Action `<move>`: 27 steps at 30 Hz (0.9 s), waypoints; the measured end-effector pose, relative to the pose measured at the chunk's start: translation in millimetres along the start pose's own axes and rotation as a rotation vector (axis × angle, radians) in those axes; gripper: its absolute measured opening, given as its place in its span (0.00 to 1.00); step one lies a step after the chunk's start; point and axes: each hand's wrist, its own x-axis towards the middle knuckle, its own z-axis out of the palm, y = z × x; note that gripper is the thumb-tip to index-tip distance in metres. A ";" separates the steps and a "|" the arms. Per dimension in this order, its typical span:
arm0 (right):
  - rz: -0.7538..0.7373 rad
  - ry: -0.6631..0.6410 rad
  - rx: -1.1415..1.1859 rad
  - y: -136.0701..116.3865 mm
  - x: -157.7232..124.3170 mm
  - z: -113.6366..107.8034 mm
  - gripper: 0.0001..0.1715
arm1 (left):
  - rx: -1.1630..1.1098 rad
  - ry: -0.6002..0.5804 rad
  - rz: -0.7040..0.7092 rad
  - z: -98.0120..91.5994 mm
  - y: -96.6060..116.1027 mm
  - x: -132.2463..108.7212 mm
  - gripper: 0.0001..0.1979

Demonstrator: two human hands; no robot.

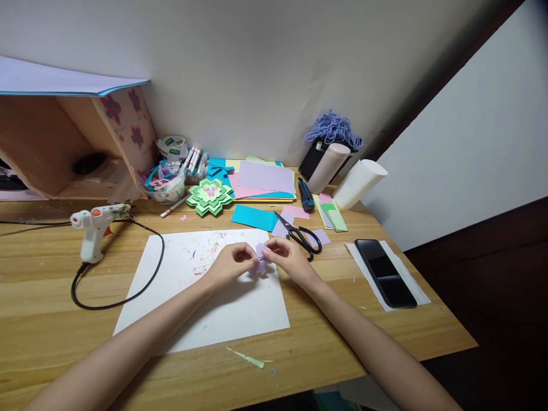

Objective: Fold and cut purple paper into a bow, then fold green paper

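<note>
Between my fingertips is a small cut piece of lilac paper (261,249), held above the white sheet (231,314). My left hand (231,262) pinches it from the left, and my right hand (291,260) pinches its upper right side. The fingers partly cover its shape. Just beyond my right hand lie black-handled scissors (299,234), resting over lilac scraps and next to a blue paper strip (254,217). A layered green paper flower (209,197) with a pink middle sits farther back on the left.
A white glue gun (92,231) with a looping black cord stands left. Behind are a stack of coloured paper (265,177), a tub of scraps (166,188), a blue cutter (305,195) and paper rolls (359,182). A phone (385,273) lies right, near the table edge.
</note>
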 end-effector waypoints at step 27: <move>0.004 0.193 -0.174 10.2 12.8 -20.4 0.20 | -0.141 0.153 -0.051 -9.1 1.5 2.5 0.15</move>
